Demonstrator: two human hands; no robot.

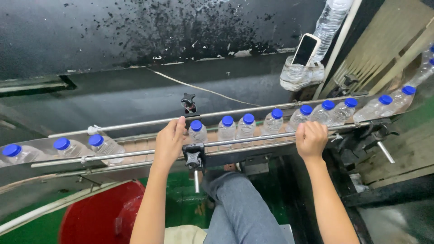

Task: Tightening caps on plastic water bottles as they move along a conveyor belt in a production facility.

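Head view, left hand: the left hand rested loosely curled on the conveyor's front guide rail, fingertips beside a blue-capped bottle, gripping nothing.
Head view, right hand: the right hand was clenched over the same rail.
Head view, bottles: they stood single-file between the rails.
Head view, below: a red bucket.

Dark-screened white-cased phone propped upper right, clear blue-capped bottles lined along the conveyor
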